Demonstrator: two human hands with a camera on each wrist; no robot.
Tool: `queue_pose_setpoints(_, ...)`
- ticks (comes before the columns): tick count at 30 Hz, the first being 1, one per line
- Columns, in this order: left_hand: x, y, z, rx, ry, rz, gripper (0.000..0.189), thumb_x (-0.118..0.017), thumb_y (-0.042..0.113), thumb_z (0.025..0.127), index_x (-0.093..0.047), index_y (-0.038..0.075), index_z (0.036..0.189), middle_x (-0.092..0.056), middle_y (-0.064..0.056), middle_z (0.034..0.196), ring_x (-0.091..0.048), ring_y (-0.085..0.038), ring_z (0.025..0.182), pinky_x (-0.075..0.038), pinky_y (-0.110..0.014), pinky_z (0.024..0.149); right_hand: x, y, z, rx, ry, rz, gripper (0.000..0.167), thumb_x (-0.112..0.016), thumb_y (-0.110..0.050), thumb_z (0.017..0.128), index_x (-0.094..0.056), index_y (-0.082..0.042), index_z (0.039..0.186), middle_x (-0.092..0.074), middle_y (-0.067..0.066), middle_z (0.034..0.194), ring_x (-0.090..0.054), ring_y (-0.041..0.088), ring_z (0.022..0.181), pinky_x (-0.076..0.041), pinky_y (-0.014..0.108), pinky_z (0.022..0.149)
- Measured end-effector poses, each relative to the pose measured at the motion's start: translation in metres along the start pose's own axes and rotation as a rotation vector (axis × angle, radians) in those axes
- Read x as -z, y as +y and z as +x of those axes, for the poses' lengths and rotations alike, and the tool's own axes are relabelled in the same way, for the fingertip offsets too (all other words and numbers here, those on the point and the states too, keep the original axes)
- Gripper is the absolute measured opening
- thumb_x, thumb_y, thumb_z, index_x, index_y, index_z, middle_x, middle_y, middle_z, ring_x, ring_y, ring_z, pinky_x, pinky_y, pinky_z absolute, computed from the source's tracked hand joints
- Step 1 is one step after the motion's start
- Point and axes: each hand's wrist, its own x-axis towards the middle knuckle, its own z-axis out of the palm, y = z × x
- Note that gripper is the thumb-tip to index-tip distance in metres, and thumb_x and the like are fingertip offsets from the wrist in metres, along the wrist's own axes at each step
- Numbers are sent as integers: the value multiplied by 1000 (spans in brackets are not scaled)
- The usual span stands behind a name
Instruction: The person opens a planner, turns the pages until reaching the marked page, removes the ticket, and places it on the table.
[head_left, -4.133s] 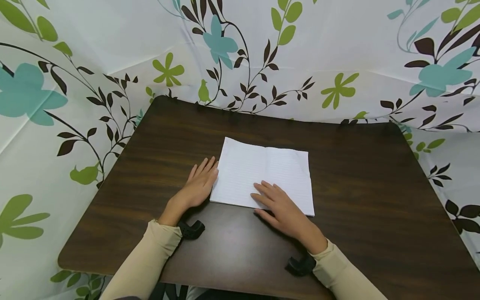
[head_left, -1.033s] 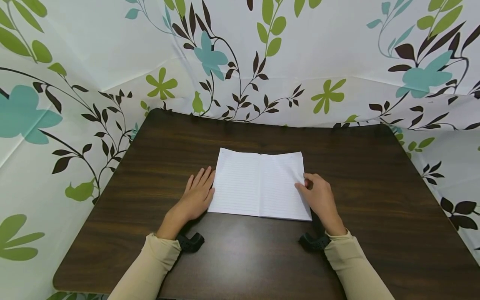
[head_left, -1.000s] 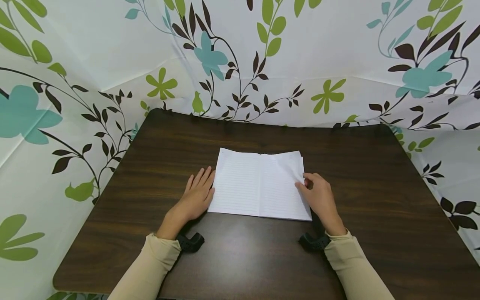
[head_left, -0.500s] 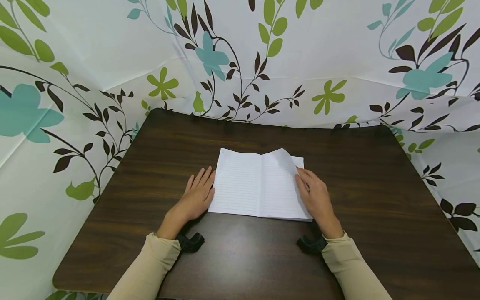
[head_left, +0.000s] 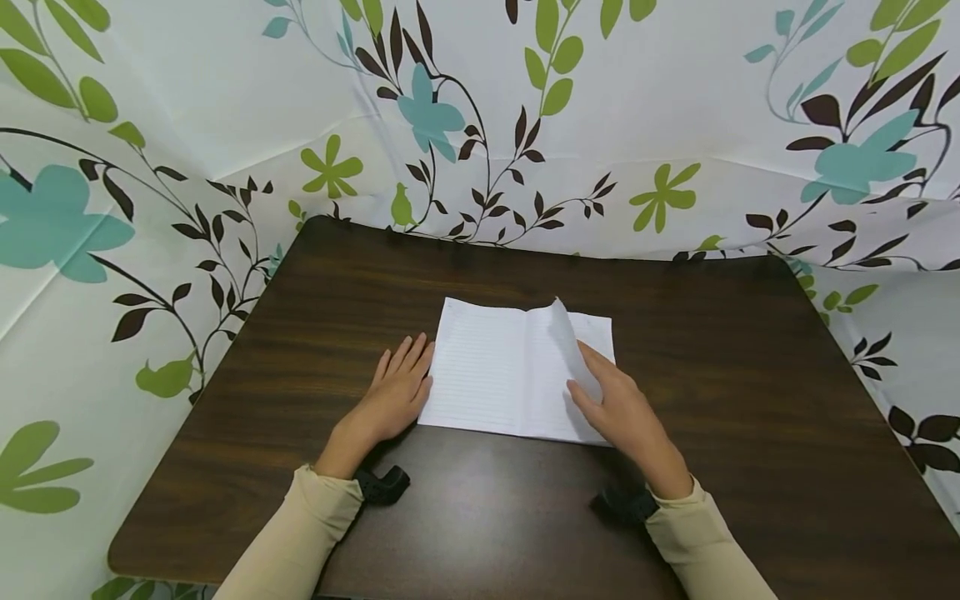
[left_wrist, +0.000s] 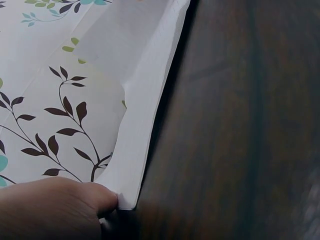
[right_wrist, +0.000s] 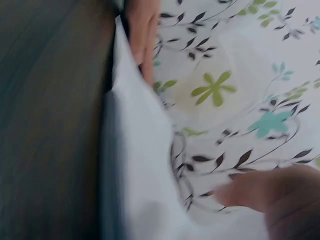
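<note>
An open notebook [head_left: 472,367] with lined white pages lies on the dark wooden table. Its right-hand page [head_left: 558,342] is lifted and curls up toward the left, baring the sheet [head_left: 596,329] beneath. My right hand [head_left: 630,417] is at that page, fingers behind it and thumb on its front side; the fingertips are hidden by the paper. In the right wrist view the thumb [right_wrist: 255,192] stands apart from the paper, which is blurred. My left hand [head_left: 393,387] lies flat, fingers extended, against the notebook's left edge; its thumb [left_wrist: 100,197] touches the lower corner in the left wrist view.
The brown table [head_left: 750,400] extends on all sides of the notebook. A white curtain [head_left: 247,83] printed with leaves and flowers hangs along the back and sides. Each wrist wears a black strap device, such as the left one [head_left: 384,485].
From flat on the page, my right hand moved to the right edge and pinched it. It then carried the page up and leftward, its thumb coming away. The left hand stayed put.
</note>
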Motion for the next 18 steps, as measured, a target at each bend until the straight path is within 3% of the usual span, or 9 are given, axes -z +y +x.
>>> queue_pose_setpoints(5,-1,0,-1,-5,-3,-6,61,-33,29,114,-16,6,168,-9,-14,177,-3,-37,164,1,-62,129,5,-13,-10,19,-201,82,86,-69,-25,101,-18,-1,166,-19,17,174,-23,39,160,-27,61,126)
queue_pose_setpoints(9,0,2,-2,-6,-7,-1,61,-34,28,113,-17,5,167,-9,-16,176,-4,-39,164,0,-64,129,6,-22,-16,49,-258,147,92,-69,-30,101,-11,-6,168,-10,16,176,-15,37,163,-15,27,130)
queue_pose_setpoints(12,2,3,-2,-14,11,-1,61,-36,26,113,-19,3,167,-12,-19,176,-6,-41,163,-2,-66,128,6,-30,-18,81,-243,166,91,-69,-28,102,-11,-9,169,-9,16,176,-14,36,163,-4,3,116)
queue_pose_setpoints(18,3,4,-1,-13,12,0,61,-35,26,113,-19,4,167,-11,-18,176,-5,-41,163,-1,-65,128,0,-47,-24,151,-63,181,80,-66,-6,99,-25,-12,167,-22,15,174,-28,36,159,-9,0,115)
